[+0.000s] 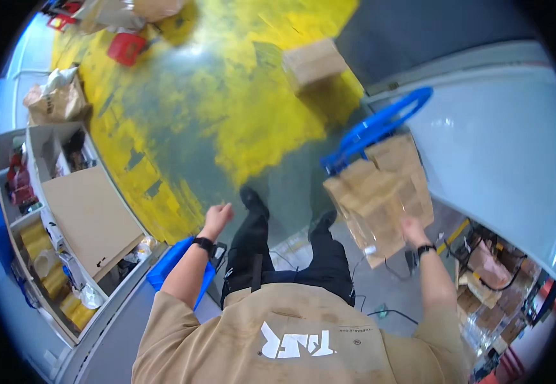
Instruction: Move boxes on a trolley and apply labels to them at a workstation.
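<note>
My left hand (219, 217) is in mid-air above my left leg, a dark band round its wrist. Its fingers are curled in, and nothing shows in them. At my right side, my right hand (413, 230) is closed at the near edge of a creased brown cardboard carton (387, 185), partly covered by shiny clear tape or film. Blur hides the fingertips there. Directly behind the carton stands a curved blue tubular handle (387, 121), like a cart's. Beside my left forearm is a blue plastic bin (170, 261).
A closed cardboard box (316, 64) sits on the worn yellow floor ahead. On the left, a sectioned bench (92, 217) holds yellow tape rolls and a flat brown board. A pale panel (495, 134) stands at right, cluttered shelves (489, 281) below it. Cables (390, 313) cross the floor.
</note>
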A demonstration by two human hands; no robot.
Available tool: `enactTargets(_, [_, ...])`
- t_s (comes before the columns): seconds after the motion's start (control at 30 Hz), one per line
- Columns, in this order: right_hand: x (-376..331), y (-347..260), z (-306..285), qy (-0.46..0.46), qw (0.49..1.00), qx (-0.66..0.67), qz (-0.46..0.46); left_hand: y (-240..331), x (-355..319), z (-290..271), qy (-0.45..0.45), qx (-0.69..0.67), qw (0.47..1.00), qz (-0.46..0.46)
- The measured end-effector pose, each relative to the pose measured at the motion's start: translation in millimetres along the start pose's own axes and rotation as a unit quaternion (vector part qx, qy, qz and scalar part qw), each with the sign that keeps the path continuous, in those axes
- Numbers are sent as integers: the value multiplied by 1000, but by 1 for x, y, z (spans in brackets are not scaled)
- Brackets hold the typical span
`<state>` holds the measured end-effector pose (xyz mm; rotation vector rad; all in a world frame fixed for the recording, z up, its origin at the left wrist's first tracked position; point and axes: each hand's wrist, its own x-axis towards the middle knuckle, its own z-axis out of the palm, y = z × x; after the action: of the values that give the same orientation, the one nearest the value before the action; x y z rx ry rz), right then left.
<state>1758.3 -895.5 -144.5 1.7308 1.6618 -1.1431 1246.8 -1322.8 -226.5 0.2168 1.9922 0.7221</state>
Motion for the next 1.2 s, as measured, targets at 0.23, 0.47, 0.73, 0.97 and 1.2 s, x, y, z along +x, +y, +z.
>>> enactTargets(0.23, [-86,-114,46,-2,997,-60,-57,-28,5,-178,144,12,989,-8])
enactTargets(0.47, [-58,-292,85,7,980,119,-157,4,79,-212,178,-94,979,42])
enactTargets(0.73, [24,-540,94,-76,933,-6,-351,48,148,-269,24,-28,999,-5])
enactTargets(0.97, [61,-730,61,-225,806,-303,-456,143,178,-322,-27,-48,998,-45])
enactTargets(1.2, [132,-831,25,-355,819,-316,-322,228,313,-417,-104,43,986,125])
